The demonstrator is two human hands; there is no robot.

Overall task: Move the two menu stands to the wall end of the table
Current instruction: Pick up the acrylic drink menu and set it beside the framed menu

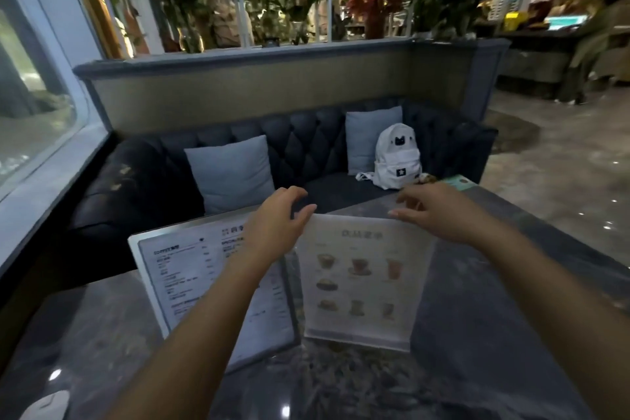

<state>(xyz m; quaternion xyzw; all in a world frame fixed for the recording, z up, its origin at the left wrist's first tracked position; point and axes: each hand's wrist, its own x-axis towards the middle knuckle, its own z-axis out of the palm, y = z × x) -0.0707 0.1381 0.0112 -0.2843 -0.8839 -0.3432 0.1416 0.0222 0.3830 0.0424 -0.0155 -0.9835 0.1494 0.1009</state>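
Note:
Two menu stands stand upright side by side on the dark marble table. The left stand carries a text menu and leans back. The right stand shows pictures of drinks and desserts. My left hand hovers over the gap between their top edges, fingers spread, its forearm hiding part of the text menu. My right hand reaches to the top right corner of the picture stand, fingers apart, fingertips close to its upper edge. Neither hand clearly grips a stand.
A glass wall runs along the table's left side. Behind the table is a dark tufted sofa with two grey cushions and a white backpack. A white object lies at the table's near left corner.

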